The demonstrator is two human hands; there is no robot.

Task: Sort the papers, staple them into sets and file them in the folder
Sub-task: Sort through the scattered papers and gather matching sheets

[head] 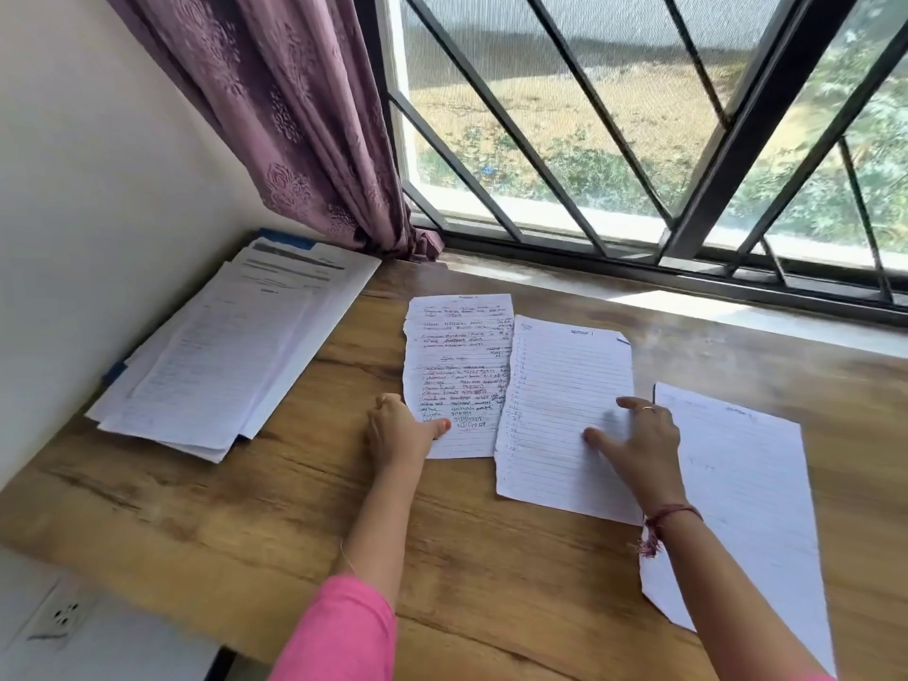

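Observation:
Three lined sheets lie side by side on the wooden table [245, 508]. A handwritten sheet [457, 366] is on the left, and my left hand [400, 432] pinches its lower left edge, thumb on top. A mostly blank lined sheet [560, 385] lies in the middle and overlaps the handwritten one; my right hand [638, 442] rests on it with fingers spread. A third lined sheet [737, 508] lies at the right. A loose stack of papers [231, 351] sits at the far left on a blue folder [114, 372], of which only the corners show.
A purple curtain [275, 115] hangs over the table's back left corner. A barred window [638, 140] and its sill run along the far edge. A white wall borders the left side, with a wall socket [61, 614] below the table edge.

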